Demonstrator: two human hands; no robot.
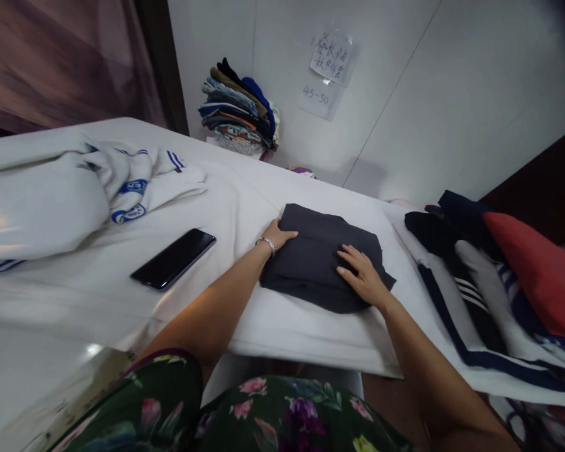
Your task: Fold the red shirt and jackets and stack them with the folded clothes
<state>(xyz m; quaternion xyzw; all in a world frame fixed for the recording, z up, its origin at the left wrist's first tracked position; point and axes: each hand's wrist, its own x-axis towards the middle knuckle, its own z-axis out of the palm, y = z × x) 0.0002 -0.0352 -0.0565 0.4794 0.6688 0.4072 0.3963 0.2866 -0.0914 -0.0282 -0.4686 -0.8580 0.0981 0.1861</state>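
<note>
Your floral top [273,414] is closest; folded garment [313,254] runs left-to-right lengthwise along the worktop [301,333] front edge, right hand [365,276] fingers apart, left hand [276,235] grip, can't tell.

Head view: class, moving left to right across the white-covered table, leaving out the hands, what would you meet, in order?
White garment with blue stripes → black rectangular phone → dark grey folded cloth → layered pile of black, grey, navy and red garments.

Narrow gap between dark garment [317,257] and clothes heap [541,276]; phone [174,258] obstructs left side.
</note>
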